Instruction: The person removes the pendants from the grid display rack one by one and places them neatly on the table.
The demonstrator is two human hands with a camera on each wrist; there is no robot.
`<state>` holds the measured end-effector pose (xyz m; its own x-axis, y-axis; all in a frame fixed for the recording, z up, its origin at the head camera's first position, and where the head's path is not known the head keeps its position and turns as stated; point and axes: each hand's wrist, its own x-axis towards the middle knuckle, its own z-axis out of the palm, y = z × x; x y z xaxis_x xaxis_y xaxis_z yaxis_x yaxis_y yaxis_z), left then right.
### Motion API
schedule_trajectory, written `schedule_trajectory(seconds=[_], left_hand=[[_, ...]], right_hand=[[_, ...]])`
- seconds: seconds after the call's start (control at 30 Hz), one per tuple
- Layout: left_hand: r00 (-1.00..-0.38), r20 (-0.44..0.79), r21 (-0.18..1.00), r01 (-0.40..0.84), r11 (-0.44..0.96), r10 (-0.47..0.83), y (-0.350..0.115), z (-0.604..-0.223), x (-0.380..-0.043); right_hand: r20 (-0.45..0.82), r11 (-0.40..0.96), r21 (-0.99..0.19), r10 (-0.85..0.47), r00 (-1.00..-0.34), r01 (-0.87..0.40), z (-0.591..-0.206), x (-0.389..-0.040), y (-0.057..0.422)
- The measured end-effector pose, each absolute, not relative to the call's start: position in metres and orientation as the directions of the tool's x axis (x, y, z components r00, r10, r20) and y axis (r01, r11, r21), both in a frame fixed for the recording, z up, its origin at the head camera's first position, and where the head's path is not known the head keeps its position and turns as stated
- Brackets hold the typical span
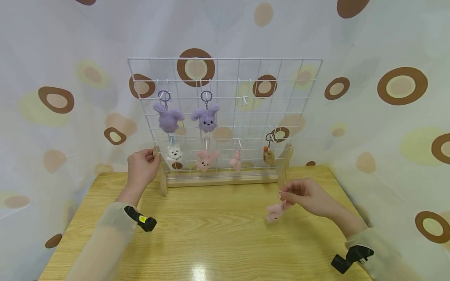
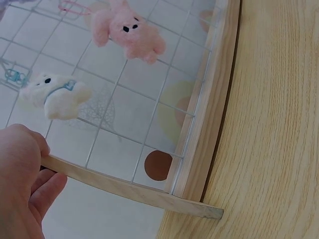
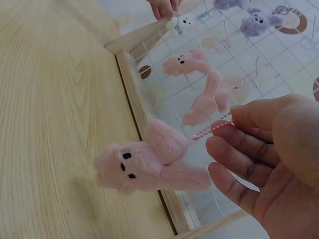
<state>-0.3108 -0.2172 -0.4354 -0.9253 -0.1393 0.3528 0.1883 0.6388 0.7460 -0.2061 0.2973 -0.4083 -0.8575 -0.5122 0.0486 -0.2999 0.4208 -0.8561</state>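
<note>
In the head view my left hand [image 1: 142, 166] grips the top of the wooden left post [image 1: 162, 179] of a stand, thumb on one side and fingers on the other. The stand carries a white wire grid rack [image 1: 225, 59]. My right hand [image 1: 309, 197] pinches the pink bead chain [image 3: 204, 132] of a pink bunny plush keychain [image 1: 274, 212], which dangles over the table in front of the right post [image 1: 284, 166]. In the right wrist view its dark eyes and nose show, and its long ears point toward the chain.
Two purple bunny keychains [image 1: 207, 118] hang on the upper hooks. Lower down hang a white bear keychain [image 1: 174, 153], two pink bunny keychains [image 1: 206, 160] and a brown plush keychain [image 1: 268, 157]. Bare white hooks [image 1: 242, 100] stick out at the upper right. A wooden table [image 1: 211, 226] lies below.
</note>
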Motion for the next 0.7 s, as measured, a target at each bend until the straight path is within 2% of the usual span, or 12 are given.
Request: schedule_trajectory(seconds=[0.33,0.7], left_hand=[[-0.918,0.366,0.74,0.188,0.646,-0.151,-0.217,-0.432,-0.309],[-0.92,0.364,0.739,0.193,0.645,-0.142,-0.216,-0.433,-0.307]], right_hand=[[-0.006,0.361,-0.903,-0.555,-0.832,-0.235,-0.425,-0.203,0.307],[-0.017,0.441,-0.87,-0.478,-0.878,-0.223,-0.441,-0.216,0.303]])
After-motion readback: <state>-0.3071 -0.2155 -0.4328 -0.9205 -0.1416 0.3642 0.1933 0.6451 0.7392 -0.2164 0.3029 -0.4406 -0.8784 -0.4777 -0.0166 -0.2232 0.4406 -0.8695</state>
